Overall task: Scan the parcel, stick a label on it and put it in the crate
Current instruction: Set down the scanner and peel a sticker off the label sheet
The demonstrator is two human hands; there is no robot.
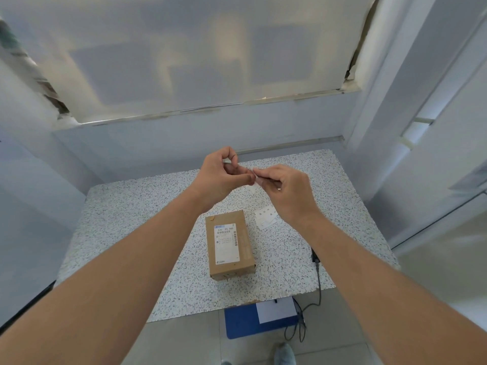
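Note:
A brown cardboard parcel with a white shipping label on top lies flat on the speckled table. Both my hands are raised above the table beyond the parcel. My left hand and my right hand meet at the fingertips, pinching a small white label between them. A white sheet of labels lies on the table just right of the parcel, partly hidden under my right wrist.
A blue crate with a white sheet in it stands on the floor under the table's near edge. A black cable hangs off the table's right front. A shoe shows below. Walls close in behind and beside the table.

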